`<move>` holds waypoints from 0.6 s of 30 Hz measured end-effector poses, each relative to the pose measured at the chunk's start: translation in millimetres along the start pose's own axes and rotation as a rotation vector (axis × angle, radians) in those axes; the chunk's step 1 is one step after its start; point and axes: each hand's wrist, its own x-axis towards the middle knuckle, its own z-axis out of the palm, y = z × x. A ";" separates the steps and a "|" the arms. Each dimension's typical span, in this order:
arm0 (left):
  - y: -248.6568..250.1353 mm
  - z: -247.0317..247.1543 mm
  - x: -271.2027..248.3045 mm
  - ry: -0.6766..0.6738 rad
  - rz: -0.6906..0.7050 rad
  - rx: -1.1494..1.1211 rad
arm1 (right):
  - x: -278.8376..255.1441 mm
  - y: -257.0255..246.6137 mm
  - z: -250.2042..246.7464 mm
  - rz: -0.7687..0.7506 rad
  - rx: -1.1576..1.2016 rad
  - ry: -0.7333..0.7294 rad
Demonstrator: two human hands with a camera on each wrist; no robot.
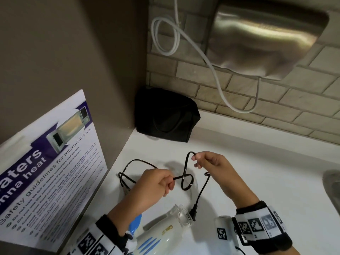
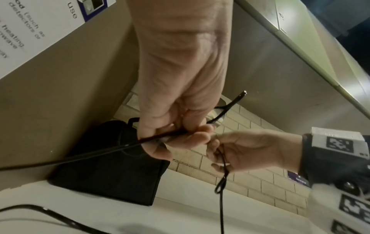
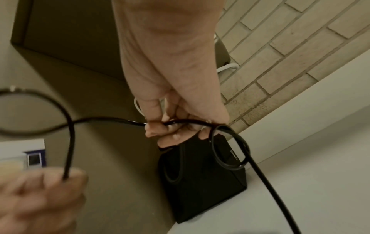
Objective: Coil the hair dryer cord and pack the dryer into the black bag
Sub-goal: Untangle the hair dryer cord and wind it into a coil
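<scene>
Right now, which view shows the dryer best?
Head view: the dryer lies on the counter near the wrists, its body and cord exit visible. Neither wrist view shows the dryer, only cord, hands and the bag.

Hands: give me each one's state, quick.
Left hand: closed, pinching the cord.
Right hand: closed, pinching the cord.
</scene>
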 end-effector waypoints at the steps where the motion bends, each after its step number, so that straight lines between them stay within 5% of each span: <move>1: -1.8 1.2 0.5 -0.001 -0.037 0.000 | -0.7 -3.6 -1.8 -0.016 0.030 0.002; 6: -9.0 -0.3 6.2 0.086 -0.181 -0.016 | -13.3 -19.8 -9.6 -0.131 0.194 -0.077; 10: -7.0 -7.6 11.8 0.209 -0.185 -0.094 | -28.1 -22.2 -15.3 -0.174 0.144 -0.284; 13: -4.6 -13.1 14.0 0.306 -0.152 -0.110 | -34.0 -19.6 -17.2 -0.133 0.004 -0.399; 18: 6.0 -30.3 11.1 0.405 -0.092 -0.196 | -25.5 3.6 -15.3 0.000 -0.113 -0.368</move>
